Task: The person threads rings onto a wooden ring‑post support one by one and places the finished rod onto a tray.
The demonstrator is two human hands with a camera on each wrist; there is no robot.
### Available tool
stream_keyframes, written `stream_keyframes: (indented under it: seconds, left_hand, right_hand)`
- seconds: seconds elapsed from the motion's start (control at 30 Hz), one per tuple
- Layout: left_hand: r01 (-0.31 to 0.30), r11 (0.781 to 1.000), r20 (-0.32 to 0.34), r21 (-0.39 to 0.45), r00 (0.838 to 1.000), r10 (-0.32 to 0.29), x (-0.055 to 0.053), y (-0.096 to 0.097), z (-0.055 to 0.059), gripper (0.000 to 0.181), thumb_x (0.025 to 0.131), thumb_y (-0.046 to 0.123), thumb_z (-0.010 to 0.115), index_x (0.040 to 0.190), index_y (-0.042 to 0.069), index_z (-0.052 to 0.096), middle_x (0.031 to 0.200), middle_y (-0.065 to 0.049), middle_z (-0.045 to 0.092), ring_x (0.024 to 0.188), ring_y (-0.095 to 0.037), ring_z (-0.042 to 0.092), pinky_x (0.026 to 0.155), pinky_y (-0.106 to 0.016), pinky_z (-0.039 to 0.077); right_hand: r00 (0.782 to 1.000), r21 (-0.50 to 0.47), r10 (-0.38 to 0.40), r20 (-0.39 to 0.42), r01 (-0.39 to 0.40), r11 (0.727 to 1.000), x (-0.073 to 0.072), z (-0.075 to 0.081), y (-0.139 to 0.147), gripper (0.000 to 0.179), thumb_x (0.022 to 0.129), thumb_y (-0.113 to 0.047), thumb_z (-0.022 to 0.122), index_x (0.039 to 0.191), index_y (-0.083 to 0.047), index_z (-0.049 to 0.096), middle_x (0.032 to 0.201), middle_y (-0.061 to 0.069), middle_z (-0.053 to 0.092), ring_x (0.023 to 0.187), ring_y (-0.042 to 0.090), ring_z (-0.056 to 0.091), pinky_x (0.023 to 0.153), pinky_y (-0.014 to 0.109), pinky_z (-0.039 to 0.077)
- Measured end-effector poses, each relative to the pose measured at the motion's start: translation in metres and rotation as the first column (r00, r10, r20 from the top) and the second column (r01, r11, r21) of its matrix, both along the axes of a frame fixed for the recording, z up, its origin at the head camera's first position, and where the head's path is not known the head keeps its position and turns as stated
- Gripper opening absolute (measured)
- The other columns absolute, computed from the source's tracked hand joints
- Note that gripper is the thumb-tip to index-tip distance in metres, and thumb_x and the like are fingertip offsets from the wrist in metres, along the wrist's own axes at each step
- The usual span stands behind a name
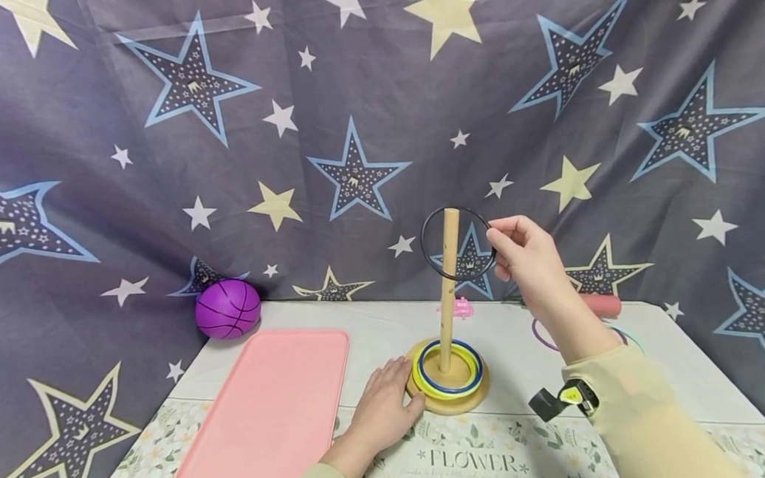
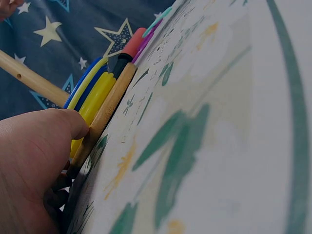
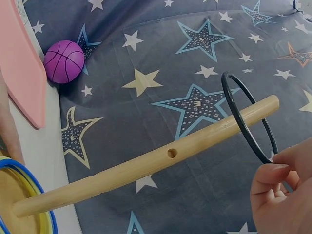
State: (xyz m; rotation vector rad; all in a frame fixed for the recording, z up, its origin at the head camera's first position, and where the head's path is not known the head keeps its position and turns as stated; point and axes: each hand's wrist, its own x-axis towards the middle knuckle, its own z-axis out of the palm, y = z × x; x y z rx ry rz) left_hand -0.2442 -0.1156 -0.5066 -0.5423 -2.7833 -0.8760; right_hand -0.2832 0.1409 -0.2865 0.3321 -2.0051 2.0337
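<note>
In the head view, my right hand (image 1: 526, 255) pinches a thin black ring (image 1: 425, 247) at its right side. The ring is tilted around the top of an upright wooden peg (image 1: 451, 293), whose tip passes through it in the right wrist view. Low around the peg, yellow rings (image 1: 426, 384) and a blue ring (image 1: 478, 358) lie on the round wooden base (image 1: 454, 406). My left hand (image 1: 382, 405) rests against the left edge of that base, fingers extended and thumb apart. In the left wrist view its thumb (image 2: 73, 122) touches the rim.
A pink tray (image 1: 268, 417) lies left of the stand, with a purple ball (image 1: 227, 309) behind it. A small pink toy (image 1: 462, 307) sits behind the peg. At the back right are a red cylinder (image 1: 603, 305) and a purple ring (image 1: 541, 335), partly hidden by my right arm.
</note>
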Motion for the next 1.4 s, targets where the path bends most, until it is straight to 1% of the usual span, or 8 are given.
stream_keyframes:
  seconds: [0.07,0.2,0.43,0.73,0.93,1.13,1.4]
  left_hand:
    - [-0.001,1.000,-0.001,-0.002,1.000,0.001,0.000,0.000,0.000,0.067,0.106,0.031,0.063,0.160,-0.005,0.051,0.166,-0.026,0.048,0.159,-0.045,0.039,0.133,-0.063,0.024]
    - [-0.005,1.000,0.016,-0.014,1.000,0.005,0.000,0.000,0.003,0.067,0.106,0.031,0.063,0.162,-0.004,0.050,0.168,-0.024,0.047,0.160,-0.042,0.037,0.134,-0.060,0.021]
    - [-0.002,1.000,0.020,-0.014,1.000,0.003,0.000,0.000,0.003,0.067,0.106,0.032,0.063,0.162,-0.004,0.050,0.169,-0.024,0.046,0.161,-0.042,0.037,0.134,-0.060,0.022]
    - [-0.005,1.000,0.015,-0.017,1.000,0.006,0.000,-0.001,0.002,0.068,0.106,0.032,0.062,0.162,-0.004,0.050,0.169,-0.024,0.047,0.160,-0.042,0.038,0.134,-0.060,0.022]
    - [-0.009,1.000,0.028,-0.030,1.000,0.009,0.002,0.000,0.003,0.068,0.106,0.032,0.063,0.163,-0.003,0.049,0.169,-0.023,0.046,0.161,-0.040,0.037,0.135,-0.058,0.022]
    - [-0.012,1.000,0.024,-0.029,1.000,0.013,0.000,0.000,0.001,0.068,0.107,0.032,0.062,0.162,-0.004,0.049,0.169,-0.023,0.046,0.161,-0.040,0.037,0.135,-0.057,0.022]
    - [-0.017,0.999,0.030,-0.032,0.999,0.018,0.000,0.000,0.003,0.068,0.106,0.032,0.063,0.163,-0.003,0.049,0.169,-0.022,0.046,0.161,-0.039,0.037,0.135,-0.057,0.022]
  right_hand:
    - [1.000,0.004,-0.005,0.013,0.005,1.000,-0.001,-0.003,0.000,0.022,0.113,-0.012,0.065,0.129,0.002,0.061,0.089,-0.002,0.053,0.066,0.009,0.043,0.055,0.021,0.044]
    - [0.999,0.018,-0.010,0.037,0.009,1.000,-0.002,-0.009,0.000,0.025,0.113,-0.013,0.065,0.132,0.002,0.061,0.092,-0.002,0.053,0.068,0.009,0.044,0.056,0.021,0.044]
    - [0.998,0.031,-0.017,0.063,0.015,0.999,-0.004,-0.019,0.000,0.027,0.114,-0.016,0.064,0.134,0.002,0.060,0.096,0.001,0.055,0.070,0.010,0.046,0.057,0.021,0.046]
    - [0.995,0.008,-0.002,0.096,0.002,1.000,-0.005,-0.033,0.000,0.017,0.113,-0.012,0.063,0.126,-0.001,0.062,0.090,-0.001,0.050,0.069,0.009,0.044,0.056,0.021,0.043]
    - [0.993,-0.003,-0.003,0.120,0.004,1.000,-0.007,-0.045,0.000,0.011,0.113,-0.010,0.062,0.122,-0.003,0.062,0.088,-0.001,0.049,0.068,0.009,0.043,0.056,0.021,0.043]
    - [0.988,0.001,-0.002,0.154,0.002,1.000,-0.006,-0.058,-0.001,0.019,0.113,-0.011,0.062,0.128,0.000,0.060,0.091,-0.001,0.050,0.069,0.009,0.043,0.056,0.021,0.043]
    - [0.984,-0.008,0.011,0.179,-0.010,1.000,-0.004,-0.077,-0.005,0.023,0.113,-0.009,0.062,0.132,0.004,0.058,0.088,-0.001,0.052,0.068,0.010,0.045,0.055,0.021,0.043]
